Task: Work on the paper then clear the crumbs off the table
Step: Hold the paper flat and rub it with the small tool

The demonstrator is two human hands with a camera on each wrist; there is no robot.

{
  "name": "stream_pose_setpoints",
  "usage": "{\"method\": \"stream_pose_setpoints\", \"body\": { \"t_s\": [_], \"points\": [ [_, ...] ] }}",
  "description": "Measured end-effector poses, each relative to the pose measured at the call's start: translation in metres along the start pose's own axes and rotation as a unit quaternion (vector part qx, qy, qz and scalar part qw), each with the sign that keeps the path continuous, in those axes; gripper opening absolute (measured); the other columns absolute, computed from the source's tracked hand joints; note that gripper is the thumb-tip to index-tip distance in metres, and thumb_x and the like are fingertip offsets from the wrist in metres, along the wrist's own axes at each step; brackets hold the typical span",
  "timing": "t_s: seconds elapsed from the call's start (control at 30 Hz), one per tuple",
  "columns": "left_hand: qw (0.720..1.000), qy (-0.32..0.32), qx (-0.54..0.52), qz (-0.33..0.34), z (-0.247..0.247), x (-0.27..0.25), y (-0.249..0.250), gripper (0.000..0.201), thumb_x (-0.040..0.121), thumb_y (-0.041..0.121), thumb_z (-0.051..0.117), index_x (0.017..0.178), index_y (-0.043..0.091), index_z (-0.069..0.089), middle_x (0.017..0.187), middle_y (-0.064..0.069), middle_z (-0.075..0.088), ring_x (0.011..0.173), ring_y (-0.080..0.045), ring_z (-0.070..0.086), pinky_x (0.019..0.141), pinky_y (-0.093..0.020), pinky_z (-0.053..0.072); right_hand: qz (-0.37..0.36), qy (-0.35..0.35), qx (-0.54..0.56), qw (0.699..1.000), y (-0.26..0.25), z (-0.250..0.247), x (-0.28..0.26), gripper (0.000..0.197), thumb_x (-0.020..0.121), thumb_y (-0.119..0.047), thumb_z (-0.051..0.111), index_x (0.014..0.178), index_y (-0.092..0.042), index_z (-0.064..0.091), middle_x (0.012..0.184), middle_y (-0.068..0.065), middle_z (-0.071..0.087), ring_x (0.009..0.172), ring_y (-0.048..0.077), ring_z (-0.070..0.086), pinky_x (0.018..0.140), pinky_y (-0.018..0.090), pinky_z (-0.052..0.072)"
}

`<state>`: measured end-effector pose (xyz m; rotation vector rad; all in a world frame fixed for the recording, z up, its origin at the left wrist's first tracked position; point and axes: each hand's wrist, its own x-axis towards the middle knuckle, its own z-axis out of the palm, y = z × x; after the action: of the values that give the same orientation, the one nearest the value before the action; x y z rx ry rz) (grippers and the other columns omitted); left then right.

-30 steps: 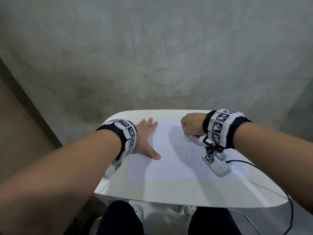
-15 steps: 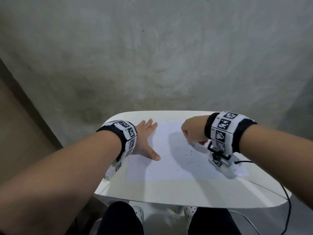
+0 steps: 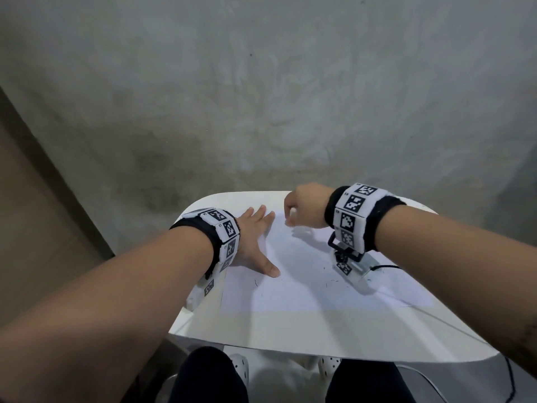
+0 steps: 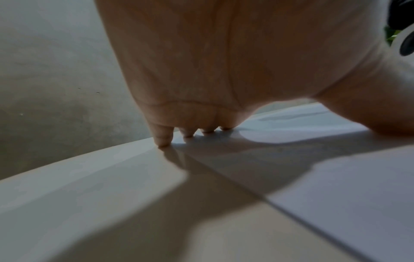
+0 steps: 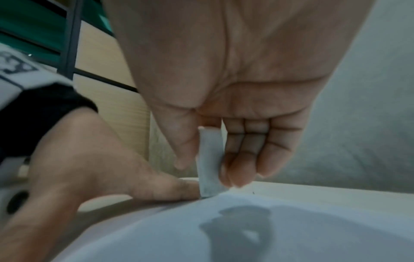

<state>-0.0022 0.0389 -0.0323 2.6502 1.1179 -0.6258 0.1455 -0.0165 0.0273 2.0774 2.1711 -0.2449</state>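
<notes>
A white sheet of paper [image 3: 305, 274] lies flat on the small white table [image 3: 290, 333]. Dark eraser crumbs [image 3: 331, 282] are scattered over its middle and right part. My left hand [image 3: 255, 242] rests flat on the paper's left edge, fingers spread and straight, thumb pointing toward me. My right hand [image 3: 293, 212] hovers at the paper's far edge and pinches a white eraser [image 5: 209, 164] upright between thumb and fingers. In the right wrist view the eraser's lower end meets the paper's far edge [image 5: 235, 198], next to the fingers [image 5: 156, 189] of my left hand.
A grey wall rises right behind the table. A black cable [image 3: 386, 267] runs off the table's right side and down. My knees [image 3: 209, 373] sit under the near edge. A brown wooden surface [image 3: 35, 228] stands at the left.
My right hand has moved with the eraser from the paper's middle up and away to its far edge. The left hand has stayed in place on the paper.
</notes>
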Motion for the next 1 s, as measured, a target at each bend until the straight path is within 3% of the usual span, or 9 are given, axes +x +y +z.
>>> {"method": "stream_pose_setpoints", "body": {
  "t_s": [0.1,0.17,0.27,0.33,0.53,0.7,0.83,0.93,1.0],
  "points": [
    [1.0,0.001,-0.004,-0.005,0.002,0.003,-0.001,0.131,0.068,0.074,0.067,0.152,0.024,-0.021,0.16,0.002,-0.024,0.148,-0.021,-0.019,0.118,-0.047,0.001,-0.012,0.001,-0.02,1.0,-0.004,0.008,0.008,0.03,0.091,-0.02,0.054,0.12,-0.015,0.06,0.118,0.004,0.064,0.11,0.026,0.058,0.085,0.03,0.045],
    [1.0,0.002,-0.003,-0.005,0.002,0.003,-0.001,0.131,0.068,0.074,0.067,0.152,0.023,-0.02,0.16,0.002,-0.025,0.148,-0.021,-0.02,0.118,-0.048,0.001,-0.008,-0.01,-0.051,0.999,-0.005,0.01,0.009,0.031,0.091,-0.017,0.053,0.121,-0.01,0.059,0.117,0.007,0.064,0.109,0.028,0.059,0.084,0.031,0.046],
    [1.0,0.006,-0.006,0.0,0.003,0.004,-0.002,0.131,0.068,0.074,0.067,0.153,0.022,-0.02,0.16,0.001,-0.025,0.148,-0.022,-0.02,0.118,-0.048,0.0,-0.009,-0.019,-0.068,0.997,-0.001,0.014,0.005,0.012,0.091,-0.021,0.051,0.095,-0.01,0.054,0.082,-0.001,0.059,0.087,0.026,0.055,0.063,0.028,0.04],
    [1.0,0.006,-0.006,-0.001,0.004,0.005,-0.003,0.131,0.068,0.074,0.067,0.153,0.023,-0.02,0.16,0.002,-0.026,0.148,-0.021,-0.02,0.118,-0.049,0.0,-0.007,-0.012,-0.057,0.998,0.006,0.018,-0.005,0.01,0.091,-0.026,0.051,0.09,-0.017,0.048,0.069,-0.007,0.045,0.082,0.024,0.049,0.062,0.028,0.034],
    [1.0,0.01,0.001,-0.007,0.005,0.007,-0.001,0.132,0.067,0.074,0.067,0.152,0.023,-0.02,0.16,0.002,-0.025,0.148,-0.021,-0.019,0.119,-0.05,0.002,-0.013,-0.12,-0.139,0.983,0.009,0.004,-0.033,0.015,0.087,-0.019,0.053,0.097,-0.017,0.064,0.074,-0.006,0.058,0.079,0.018,0.053,0.053,0.019,0.034],
    [1.0,0.014,0.001,0.0,0.003,0.003,0.0,0.131,0.068,0.074,0.067,0.153,0.022,-0.018,0.161,0.0,-0.023,0.148,-0.023,-0.017,0.118,-0.049,0.003,-0.018,-0.004,-0.041,0.999,-0.012,0.006,-0.006,0.02,0.088,-0.024,0.053,0.106,-0.023,0.062,0.088,-0.004,0.059,0.085,0.019,0.052,0.071,0.026,0.039],
    [1.0,0.019,0.001,0.0,0.003,0.001,0.0,0.129,0.069,0.073,0.067,0.153,0.022,-0.018,0.161,0.001,-0.024,0.148,-0.022,-0.018,0.118,-0.049,0.002,-0.038,-0.01,-0.083,0.996,-0.007,0.018,-0.011,0.008,0.092,-0.03,0.05,0.091,-0.022,0.053,0.083,-0.003,0.054,0.086,0.024,0.056,0.066,0.028,0.037],
    [1.0,0.021,-0.008,0.0,0.004,0.002,0.0,0.129,0.069,0.072,0.067,0.153,0.022,-0.018,0.161,0.002,-0.023,0.149,-0.021,-0.017,0.118,-0.05,0.003,-0.033,-0.037,-0.162,0.986,0.002,0.02,-0.031,0.012,0.096,-0.028,0.044,0.088,-0.02,0.048,0.071,-0.003,0.045,0.076,0.025,0.049,0.054,0.026,0.033],
    [1.0,0.02,-0.003,-0.003,0.004,0.001,0.0,0.129,0.07,0.072,0.067,0.153,0.023,-0.018,0.161,0.002,-0.023,0.149,-0.021,-0.017,0.118,-0.05,0.004,-0.035,-0.073,-0.227,0.97,-0.001,0.016,-0.036,0.017,0.098,-0.027,0.04,0.091,-0.018,0.053,0.073,-0.002,0.048,0.077,0.026,0.05,0.055,0.024,0.036]
  ]
}}
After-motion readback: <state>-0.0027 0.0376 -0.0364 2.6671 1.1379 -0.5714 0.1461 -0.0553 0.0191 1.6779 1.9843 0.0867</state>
